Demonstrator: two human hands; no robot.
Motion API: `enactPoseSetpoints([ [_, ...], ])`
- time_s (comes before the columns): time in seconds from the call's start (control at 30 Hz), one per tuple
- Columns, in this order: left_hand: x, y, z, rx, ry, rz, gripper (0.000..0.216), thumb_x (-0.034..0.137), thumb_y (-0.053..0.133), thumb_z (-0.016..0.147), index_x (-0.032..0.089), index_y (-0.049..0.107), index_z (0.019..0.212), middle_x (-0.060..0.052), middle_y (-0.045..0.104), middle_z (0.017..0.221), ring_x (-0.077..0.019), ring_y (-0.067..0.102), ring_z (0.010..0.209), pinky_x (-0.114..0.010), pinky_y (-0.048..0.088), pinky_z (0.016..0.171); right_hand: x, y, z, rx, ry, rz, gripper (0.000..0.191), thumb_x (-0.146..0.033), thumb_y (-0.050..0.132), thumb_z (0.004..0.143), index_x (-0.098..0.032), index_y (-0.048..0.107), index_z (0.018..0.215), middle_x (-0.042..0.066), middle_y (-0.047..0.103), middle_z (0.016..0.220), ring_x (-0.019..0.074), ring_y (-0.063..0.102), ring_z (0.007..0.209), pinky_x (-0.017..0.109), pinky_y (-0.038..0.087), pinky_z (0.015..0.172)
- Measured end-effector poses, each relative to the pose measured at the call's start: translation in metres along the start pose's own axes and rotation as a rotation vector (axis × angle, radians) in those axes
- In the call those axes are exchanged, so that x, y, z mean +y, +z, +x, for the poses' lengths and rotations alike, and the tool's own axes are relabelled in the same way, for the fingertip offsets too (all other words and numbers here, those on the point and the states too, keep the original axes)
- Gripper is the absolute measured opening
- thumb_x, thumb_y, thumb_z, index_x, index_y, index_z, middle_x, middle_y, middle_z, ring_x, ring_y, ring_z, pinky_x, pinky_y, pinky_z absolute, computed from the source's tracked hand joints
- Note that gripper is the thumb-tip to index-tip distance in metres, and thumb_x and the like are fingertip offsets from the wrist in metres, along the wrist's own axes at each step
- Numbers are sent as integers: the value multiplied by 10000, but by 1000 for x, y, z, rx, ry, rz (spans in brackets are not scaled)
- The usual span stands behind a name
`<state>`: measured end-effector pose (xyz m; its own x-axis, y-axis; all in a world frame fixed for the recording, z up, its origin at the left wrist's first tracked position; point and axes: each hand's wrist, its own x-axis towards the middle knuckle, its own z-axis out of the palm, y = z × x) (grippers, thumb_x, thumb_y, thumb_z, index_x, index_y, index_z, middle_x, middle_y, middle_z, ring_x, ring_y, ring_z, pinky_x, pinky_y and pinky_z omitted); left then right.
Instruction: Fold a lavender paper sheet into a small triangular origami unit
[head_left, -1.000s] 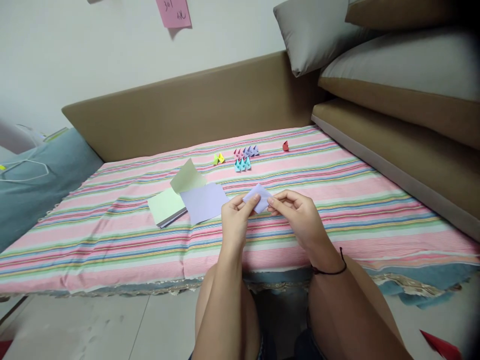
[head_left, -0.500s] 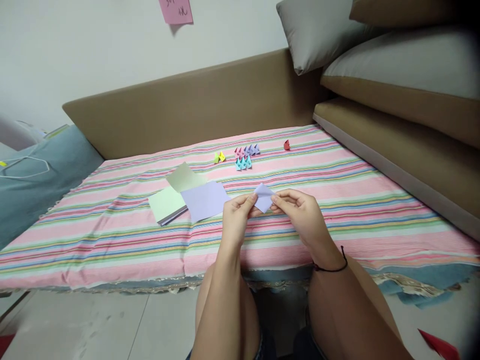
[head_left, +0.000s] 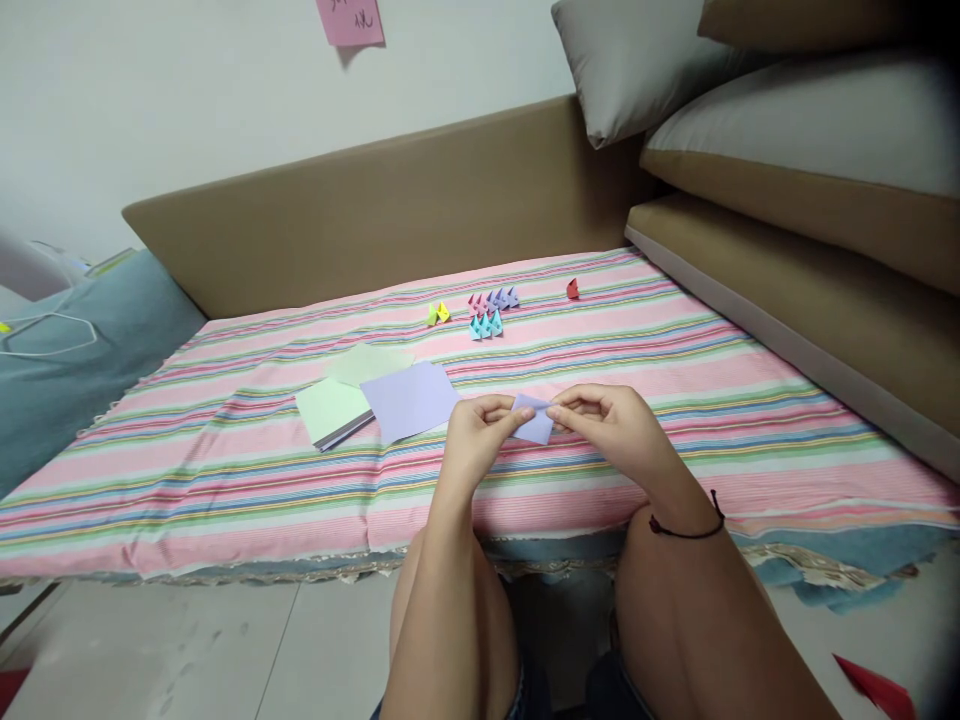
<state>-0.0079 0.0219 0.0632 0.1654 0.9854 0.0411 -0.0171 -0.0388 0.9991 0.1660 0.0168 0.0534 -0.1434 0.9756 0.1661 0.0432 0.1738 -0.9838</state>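
Observation:
Between my hands is a small folded piece of purple paper (head_left: 535,428), held above the striped cloth. My left hand (head_left: 480,432) pinches its left side with thumb and fingers. On the right side, my right hand (head_left: 606,418) pinches its upper edge, and a dark cord bracelet circles that wrist. A larger purple sheet (head_left: 409,402) lies just left of my left hand. It partly overlaps a stack of paper with a light green top (head_left: 332,408) and a pale green sheet (head_left: 370,363).
Small folded paper pieces stand farther back: blue ones (head_left: 486,326), purple ones (head_left: 502,299), pink ones (head_left: 478,304), a yellow one (head_left: 443,312) and a red one (head_left: 573,289). Stacked cushions (head_left: 795,230) rise at the right. A brown backrest (head_left: 390,210) borders the striped cloth (head_left: 247,440).
The purple paper has turned in my fingers and moved slightly toward me. My right forearm has swung outward to the right. The pale green sheet at the stack has settled flatter.

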Motion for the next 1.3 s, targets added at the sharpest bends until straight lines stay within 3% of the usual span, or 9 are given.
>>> enactPoseSetpoints([
  [0.17,1,3,1,50,47,41,133,253,742,661,131,730,712,-28,700,627,-130,618,566,-221,461,552,-4,-1,-3,36,-92,-132,151,-309,658,773,-164,685,804,54,704,759,196,660,730,296,522,664],
  [0.3,5,5,-1,82,127,41,137,264,735,676,147,735,748,-42,718,689,-136,630,603,-220,465,545,-11,-2,-5,56,-198,-287,104,-262,633,797,-177,690,786,39,692,768,176,645,723,271,500,648],
  [0.5,7,5,-4,151,215,107,115,266,713,711,154,729,727,-57,726,728,-133,630,613,-217,467,533,-16,0,-6,68,-265,-344,76,-212,618,804,-186,685,782,28,686,771,161,622,727,252,481,637],
  [0.67,6,7,-4,96,186,151,237,302,776,641,145,732,812,-76,731,787,-161,653,669,-245,497,594,-14,2,-5,43,-288,-368,95,-213,594,819,-187,676,780,31,671,778,161,618,725,256,483,633],
  [0.93,0,5,-2,165,151,177,264,373,776,627,134,727,728,-35,646,586,-105,514,483,-227,384,455,-11,10,-3,27,-213,-266,149,-301,565,837,-194,657,790,31,643,767,164,609,694,256,489,605],
  [1.13,5,6,-2,105,83,116,283,350,773,630,125,709,789,40,501,449,-62,413,411,-206,318,427,-12,13,-3,129,-244,-310,145,-259,563,836,-186,654,751,23,617,727,143,573,641,242,455,575],
  [1.3,4,5,-1,93,24,58,251,356,743,663,122,700,740,8,591,515,-82,483,462,-210,383,472,-12,12,-3,131,-263,-315,132,-236,566,834,-182,656,754,25,629,742,144,583,664,242,460,593],
])
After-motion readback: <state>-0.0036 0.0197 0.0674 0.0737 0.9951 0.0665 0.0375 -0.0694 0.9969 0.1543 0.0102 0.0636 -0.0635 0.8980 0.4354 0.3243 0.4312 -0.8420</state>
